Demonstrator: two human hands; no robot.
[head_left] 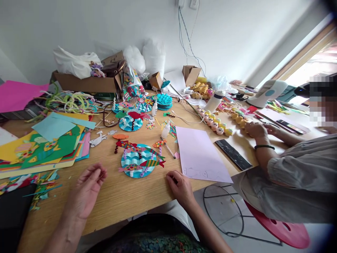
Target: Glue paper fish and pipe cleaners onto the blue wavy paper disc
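Blue disc (130, 162), left hand (91, 184), right hand (181, 186), half-curled

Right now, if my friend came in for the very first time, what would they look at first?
Probably the bright round fish craft, with its blue waves and colourful fish, lying on the table between the left hand and the right hand. Next might come the big lilac sheet just right of it, then the hot-pink sheet at the far left.
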